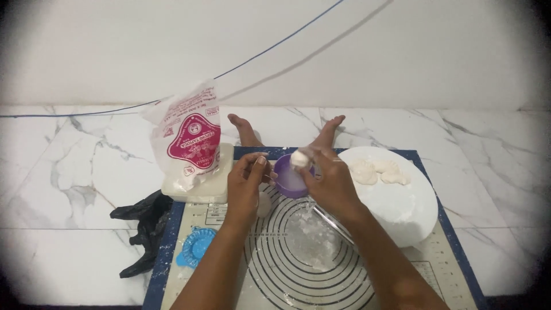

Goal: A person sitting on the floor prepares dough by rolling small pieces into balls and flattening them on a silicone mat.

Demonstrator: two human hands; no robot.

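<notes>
Head view: your right hand (330, 181) pinches a dough ball (299, 159) over the purple bowl (288, 179); your left hand (245, 183), fingers curled, steadies its rim. Squeeze hard and the soft dough may deform or drop in.

Three shaped dumplings (380, 171) on one white plate (410, 212); one purple bowl (290, 177); one flour bag (189, 138)

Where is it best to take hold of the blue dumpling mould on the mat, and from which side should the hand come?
Grip the blue mould by its outer rim, probably from above with the left hand, which is nearer. It lies open and flat on the mat near the left edge, with nothing on top. A pinch across the rim should lift it; the middle looks hollow and gives less to hold.
</notes>
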